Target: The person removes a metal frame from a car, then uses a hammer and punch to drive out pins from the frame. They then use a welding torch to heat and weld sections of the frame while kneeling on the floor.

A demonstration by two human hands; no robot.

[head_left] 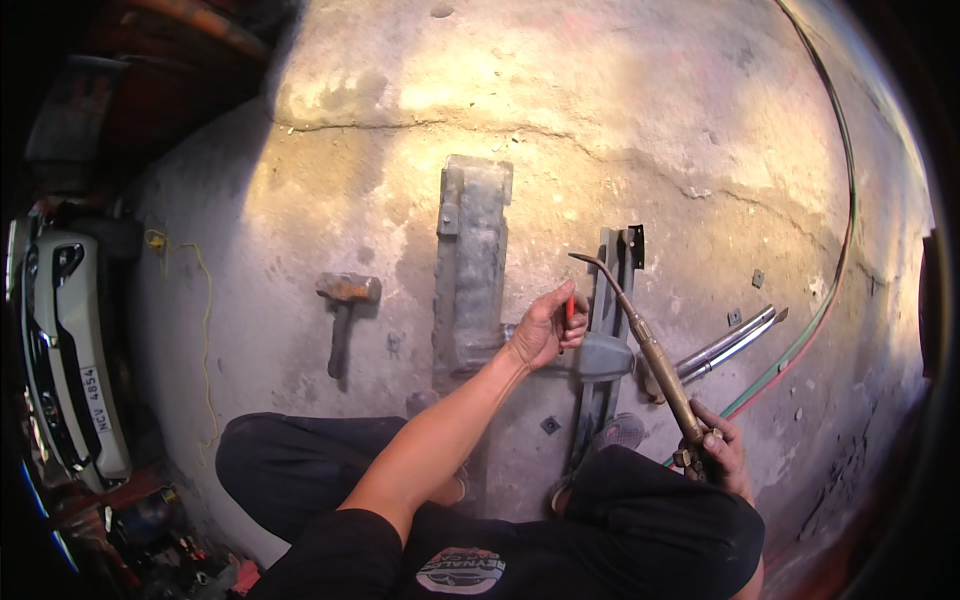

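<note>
My left hand (pixel 542 335) is closed round a small red object (pixel 570 307) that looks like a cigarette lighter, above the metal parts. In my right hand (pixel 728 455) is the valve end of a brass gas torch (pixel 655 358), its thin bent tip pointing up and left past my left hand. I see no flame at the tip. Under my left hand lies a grey welded metal piece (pixel 475 255), with a long flat arm and a part reaching right (pixel 604 358). That part rests across a dark metal rail (pixel 597 405).
A short-handled sledgehammer (pixel 342 318) lies to the left. Shiny metal tubes (pixel 725 345) lie right of the torch. Green and red hoses (pixel 800 352) curve along the right side. A yellow cord (pixel 209 335) runs near a car bumper (pixel 85 350) at the far left. Small square metal plates (pixel 549 426) dot the concrete.
</note>
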